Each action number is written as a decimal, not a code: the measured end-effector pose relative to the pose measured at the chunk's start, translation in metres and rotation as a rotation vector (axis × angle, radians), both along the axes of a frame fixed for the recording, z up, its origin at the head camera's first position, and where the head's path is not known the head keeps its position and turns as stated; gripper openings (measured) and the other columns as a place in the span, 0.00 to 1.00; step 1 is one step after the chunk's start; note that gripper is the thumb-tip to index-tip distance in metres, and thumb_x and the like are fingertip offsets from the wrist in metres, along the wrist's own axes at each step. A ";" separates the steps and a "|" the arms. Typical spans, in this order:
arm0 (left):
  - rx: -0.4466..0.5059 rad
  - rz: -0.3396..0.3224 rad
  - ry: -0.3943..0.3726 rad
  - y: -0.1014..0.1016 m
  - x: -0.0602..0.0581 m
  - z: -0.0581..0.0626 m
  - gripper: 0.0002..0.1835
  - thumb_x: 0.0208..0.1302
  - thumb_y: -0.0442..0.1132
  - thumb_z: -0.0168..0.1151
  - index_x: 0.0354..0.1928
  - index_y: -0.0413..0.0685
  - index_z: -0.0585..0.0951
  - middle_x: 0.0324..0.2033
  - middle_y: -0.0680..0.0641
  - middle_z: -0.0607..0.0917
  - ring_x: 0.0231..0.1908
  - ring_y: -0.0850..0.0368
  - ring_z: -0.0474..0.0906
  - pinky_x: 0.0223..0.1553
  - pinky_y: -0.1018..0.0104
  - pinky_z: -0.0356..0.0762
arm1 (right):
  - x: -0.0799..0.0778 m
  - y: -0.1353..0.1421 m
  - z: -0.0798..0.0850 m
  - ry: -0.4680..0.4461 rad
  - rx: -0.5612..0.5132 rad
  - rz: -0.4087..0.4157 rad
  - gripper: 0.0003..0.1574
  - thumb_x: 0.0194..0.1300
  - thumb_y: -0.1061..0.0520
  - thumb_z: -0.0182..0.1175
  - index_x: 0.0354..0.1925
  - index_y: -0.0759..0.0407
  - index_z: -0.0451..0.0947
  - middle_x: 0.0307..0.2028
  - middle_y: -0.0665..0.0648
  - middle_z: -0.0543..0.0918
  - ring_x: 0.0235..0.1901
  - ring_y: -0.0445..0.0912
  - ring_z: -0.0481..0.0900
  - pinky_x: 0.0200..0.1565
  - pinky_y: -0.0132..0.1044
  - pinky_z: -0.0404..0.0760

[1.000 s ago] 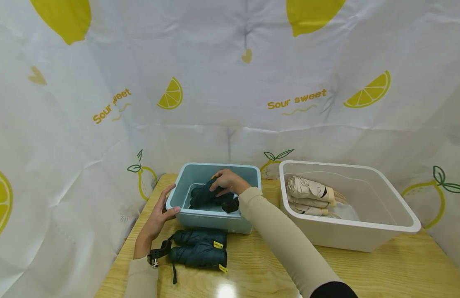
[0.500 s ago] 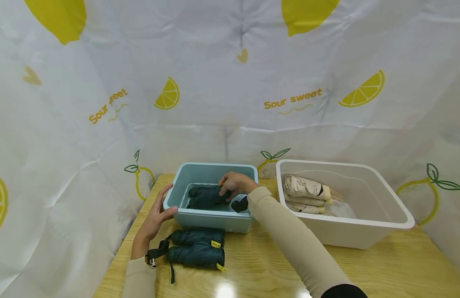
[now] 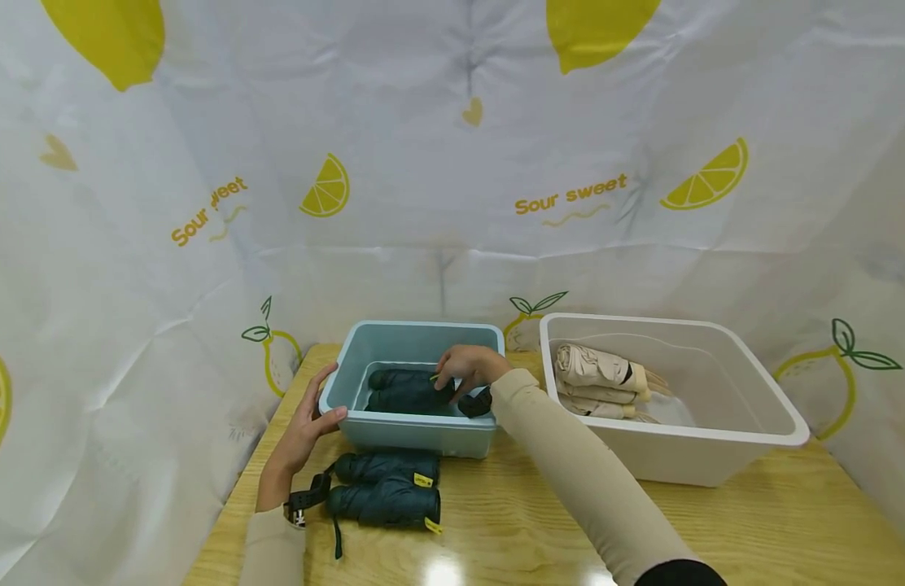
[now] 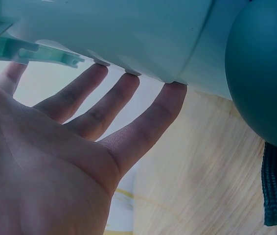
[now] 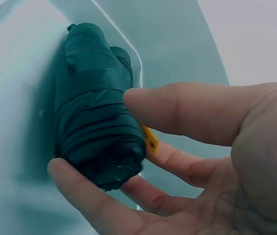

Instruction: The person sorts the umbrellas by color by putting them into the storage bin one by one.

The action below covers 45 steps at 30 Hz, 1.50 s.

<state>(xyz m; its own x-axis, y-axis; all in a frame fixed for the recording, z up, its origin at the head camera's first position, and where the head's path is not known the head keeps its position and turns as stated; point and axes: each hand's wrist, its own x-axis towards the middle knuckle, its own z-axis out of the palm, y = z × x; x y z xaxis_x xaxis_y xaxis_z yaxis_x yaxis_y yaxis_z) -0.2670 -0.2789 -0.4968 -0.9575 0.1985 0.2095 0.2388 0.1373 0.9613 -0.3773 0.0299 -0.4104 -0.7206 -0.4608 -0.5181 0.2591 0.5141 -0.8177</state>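
Observation:
My right hand (image 3: 470, 366) is inside a light blue bin (image 3: 423, 439). Its thumb and fingers hold the near end of a dark green folded umbrella (image 5: 97, 112), which lies on the bin floor beside a second dark green umbrella (image 5: 122, 56), partly hidden. A yellow tag (image 5: 150, 140) shows between thumb and fingers. My left hand (image 3: 300, 435) rests on the bin's left front corner, thumb at the rim. In the left wrist view its fingers are spread and fairly straight, the tips touching the outer wall.
Two more folded dark green umbrellas (image 3: 385, 502) with yellow tags lie on the wooden table (image 3: 511, 521) before the blue bin. To the right stands a larger white bin (image 3: 665, 460) with several rolled beige bundles (image 3: 595, 368). A lemon-print cloth (image 3: 394, 268) hangs behind.
The umbrella in my right hand has come down from a tilted pose to lie flat beside the other one. The right hand moved slightly right and lower; the left stayed on the bin corner.

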 end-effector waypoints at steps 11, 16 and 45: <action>-0.014 0.002 0.008 -0.002 -0.002 -0.002 0.41 0.73 0.37 0.53 0.82 0.61 0.48 0.74 0.30 0.60 0.64 0.27 0.67 0.54 0.44 0.79 | -0.001 0.008 0.013 0.042 0.063 0.069 0.32 0.73 0.63 0.59 0.70 0.70 0.65 0.71 0.69 0.68 0.58 0.66 0.81 0.58 0.54 0.81; -0.014 0.003 0.004 -0.002 -0.002 -0.001 0.41 0.73 0.37 0.53 0.82 0.60 0.48 0.74 0.30 0.60 0.64 0.29 0.67 0.53 0.44 0.79 | 0.004 0.010 0.028 0.114 0.045 0.059 0.26 0.74 0.60 0.59 0.66 0.67 0.69 0.65 0.66 0.75 0.60 0.65 0.79 0.62 0.56 0.78; -0.013 -0.001 0.002 0.000 -0.001 -0.001 0.41 0.73 0.36 0.53 0.82 0.58 0.47 0.74 0.30 0.58 0.63 0.28 0.67 0.52 0.47 0.80 | 0.157 0.041 -0.019 0.689 -0.252 0.485 0.15 0.72 0.59 0.63 0.55 0.59 0.78 0.49 0.61 0.85 0.44 0.37 0.83 0.49 0.33 0.84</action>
